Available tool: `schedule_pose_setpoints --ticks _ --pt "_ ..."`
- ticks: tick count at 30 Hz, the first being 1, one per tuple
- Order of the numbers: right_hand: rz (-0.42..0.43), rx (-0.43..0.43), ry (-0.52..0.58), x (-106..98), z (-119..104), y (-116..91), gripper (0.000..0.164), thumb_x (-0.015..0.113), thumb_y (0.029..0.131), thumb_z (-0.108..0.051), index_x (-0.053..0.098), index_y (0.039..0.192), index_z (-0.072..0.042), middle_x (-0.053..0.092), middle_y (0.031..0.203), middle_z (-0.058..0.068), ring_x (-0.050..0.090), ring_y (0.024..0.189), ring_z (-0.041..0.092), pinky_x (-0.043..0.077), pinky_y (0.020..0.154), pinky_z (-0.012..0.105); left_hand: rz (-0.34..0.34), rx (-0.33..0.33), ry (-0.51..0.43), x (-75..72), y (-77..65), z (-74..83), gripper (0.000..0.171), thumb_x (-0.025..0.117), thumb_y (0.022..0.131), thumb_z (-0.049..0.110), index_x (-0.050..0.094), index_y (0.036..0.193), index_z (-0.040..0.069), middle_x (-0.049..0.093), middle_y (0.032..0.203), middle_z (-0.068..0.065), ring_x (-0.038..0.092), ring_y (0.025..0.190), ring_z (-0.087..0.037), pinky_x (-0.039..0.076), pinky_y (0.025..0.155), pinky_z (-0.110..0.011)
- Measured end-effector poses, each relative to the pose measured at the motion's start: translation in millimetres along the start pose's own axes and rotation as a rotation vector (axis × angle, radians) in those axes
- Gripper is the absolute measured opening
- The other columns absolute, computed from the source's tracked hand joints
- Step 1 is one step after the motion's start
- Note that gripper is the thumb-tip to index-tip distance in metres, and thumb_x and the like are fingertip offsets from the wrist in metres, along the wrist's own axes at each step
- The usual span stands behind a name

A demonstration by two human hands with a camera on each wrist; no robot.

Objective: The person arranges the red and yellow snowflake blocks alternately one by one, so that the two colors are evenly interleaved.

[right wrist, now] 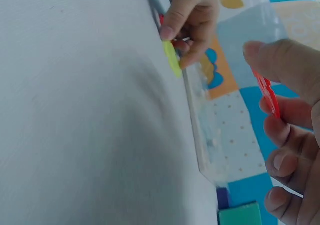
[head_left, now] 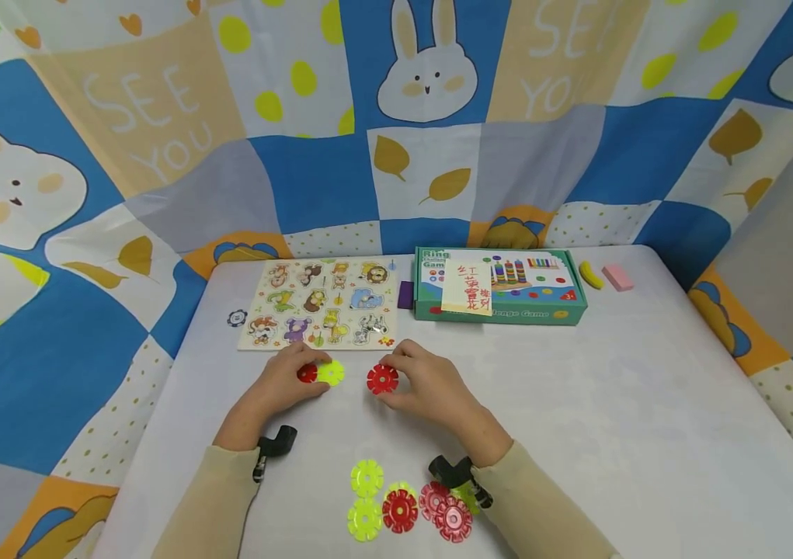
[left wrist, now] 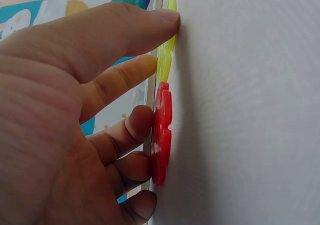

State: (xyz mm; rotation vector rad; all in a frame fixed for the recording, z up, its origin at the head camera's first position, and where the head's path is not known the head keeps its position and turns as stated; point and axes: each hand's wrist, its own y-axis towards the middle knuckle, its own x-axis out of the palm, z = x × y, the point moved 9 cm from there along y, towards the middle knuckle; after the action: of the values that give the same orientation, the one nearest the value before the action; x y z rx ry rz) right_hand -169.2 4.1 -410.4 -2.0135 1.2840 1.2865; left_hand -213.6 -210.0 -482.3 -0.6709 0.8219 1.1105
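Note:
My left hand [head_left: 289, 378] rests on the table around two flower-shaped plastic discs set side by side. Its thumb and index finger pinch the yellow-green disc [head_left: 331, 373] at the edges. Under the other fingertips lies a red disc [left wrist: 161, 135], its edge against the yellow one, partly covered in the head view. My right hand [head_left: 431, 384] pinches another red flower disc [head_left: 383, 379] between thumb and fingers. In the right wrist view that disc [right wrist: 267, 92] is raised off the tabletop, apart from the pair.
Several loose yellow-green discs [head_left: 365, 519] and red discs [head_left: 400, 510] lie near the front, some overlapping by the right sleeve. Behind the hands are an animal puzzle board [head_left: 322, 303], a green game box [head_left: 501, 314] with a paper note, a yellow banana-shaped piece [head_left: 591, 275] and a pink block [head_left: 617, 277].

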Motion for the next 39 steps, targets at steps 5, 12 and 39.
schedule_pose_setpoints --ticks 5,12,39 --pt "-0.023 0.038 -0.036 11 -1 19 0.054 0.075 0.074 -0.048 0.066 0.118 -0.019 0.049 0.102 -0.008 0.048 0.081 0.006 0.045 0.064 0.020 -0.003 -0.002 0.001 -0.5 1.8 -0.9 0.043 0.078 0.074 0.040 0.064 0.114 0.032 0.049 0.099 0.005 0.045 0.089 -0.016 0.040 0.076 -0.034" --pt "-0.063 0.083 -0.073 29 2 40 0.054 0.075 0.075 -0.048 0.066 0.118 -0.016 0.051 0.102 -0.004 0.049 0.082 0.008 0.045 0.066 0.021 -0.001 0.002 0.003 -1.7 -0.1 0.0 0.044 0.079 0.074 0.040 0.065 0.114 0.031 0.050 0.100 0.005 0.045 0.090 -0.017 0.040 0.076 -0.035" --pt "-0.078 0.185 0.069 64 27 44 0.049 0.077 0.076 -0.040 0.066 0.119 -0.019 0.048 0.086 -0.007 0.044 0.075 0.011 0.038 0.062 0.024 -0.037 -0.024 0.013 -3.6 -3.6 7.0 0.044 0.078 0.075 0.037 0.064 0.116 0.027 0.049 0.097 0.003 0.045 0.088 -0.017 0.040 0.074 -0.033"
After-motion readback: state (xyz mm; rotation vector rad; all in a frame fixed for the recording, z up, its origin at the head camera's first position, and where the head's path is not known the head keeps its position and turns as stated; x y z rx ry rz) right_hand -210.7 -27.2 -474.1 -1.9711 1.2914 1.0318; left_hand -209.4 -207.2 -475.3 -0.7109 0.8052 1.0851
